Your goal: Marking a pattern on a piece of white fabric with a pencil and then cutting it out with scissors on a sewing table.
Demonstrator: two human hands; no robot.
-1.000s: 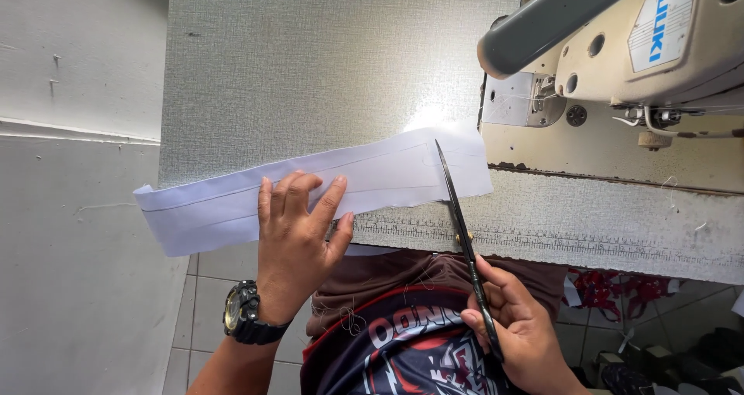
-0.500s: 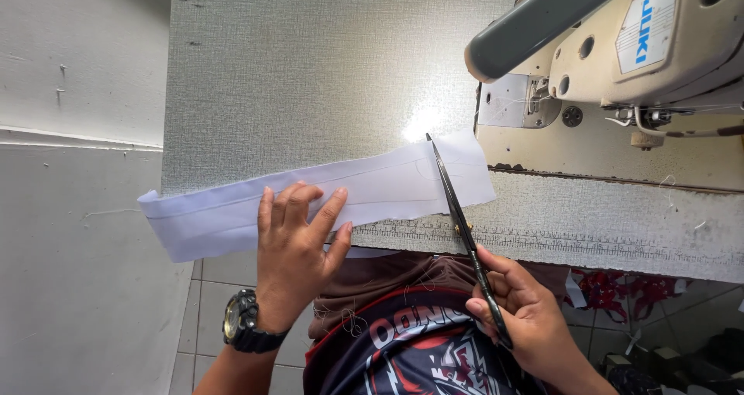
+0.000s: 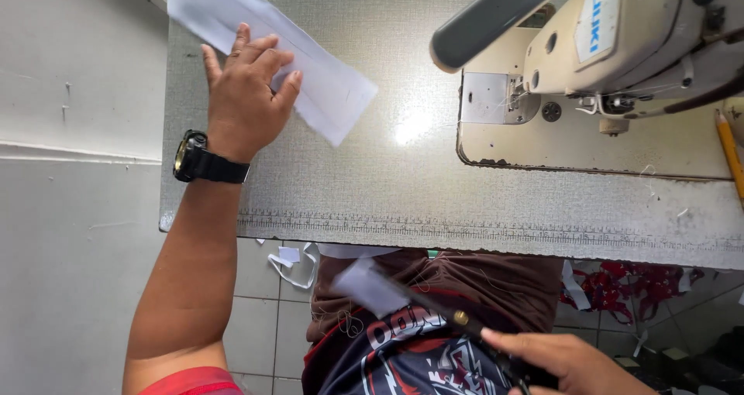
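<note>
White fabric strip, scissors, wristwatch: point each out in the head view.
white fabric strip (image 3: 325, 93): head view, on its bare right end, past the left hand's fingertips.
scissors (image 3: 434, 308): head view, on the dark blade just left of the brass pivot.
wristwatch (image 3: 203, 161): head view, on the black strap across the left wrist.

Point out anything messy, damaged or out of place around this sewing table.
White fabric scraps lie scattered on the tiled floor below the table's front edge. A small white offcut sits at the tip of the dark scissors in the right hand. The long white fabric strip under the left hand lies askew across the grey tabletop.
</note>
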